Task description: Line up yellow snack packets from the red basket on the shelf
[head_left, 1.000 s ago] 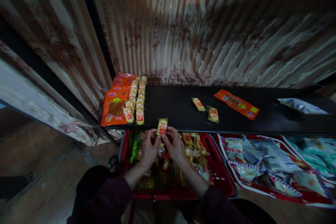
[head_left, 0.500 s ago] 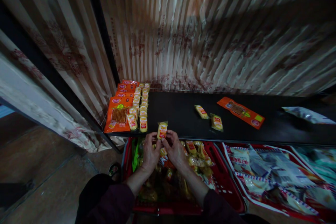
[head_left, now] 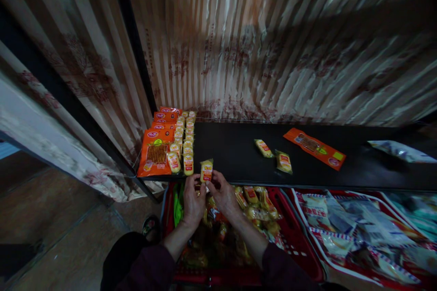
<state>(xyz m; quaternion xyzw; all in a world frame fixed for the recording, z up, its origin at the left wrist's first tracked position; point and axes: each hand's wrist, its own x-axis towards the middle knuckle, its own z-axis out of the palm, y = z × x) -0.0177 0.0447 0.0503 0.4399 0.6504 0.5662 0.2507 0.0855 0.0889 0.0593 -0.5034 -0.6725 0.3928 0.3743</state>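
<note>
Between the fingertips of both hands a small yellow wrapped snack cake (head_left: 206, 171) stands upright, its red-and-white label facing me. My left hand (head_left: 194, 201) pinches its left side and lower edge, and my right hand (head_left: 223, 194) grips the right side and bottom. Both are just in front of the black shelf (head_left: 228, 145), at its front edge. Just left of the held cake, two rows of matching cakes (head_left: 188, 159) run back along the shelf. Beside them, orange snack bags (head_left: 155, 152) stand in a row against the left post.
Two loose cakes (head_left: 263, 148), a flat orange packet (head_left: 314, 148) and a silvery bag (head_left: 399, 151) lie farther right on the shelf. Below my hands is a red basket (head_left: 300, 241) of packaged snacks. Another basket (head_left: 344, 261) holds white-and-blue bags. A patterned curtain (head_left: 239, 54) hangs behind.
Both hands and the held cake have shifted slightly left, closer to the rows of cakes. The whole view has dropped a little; the shelf items keep their places.
</note>
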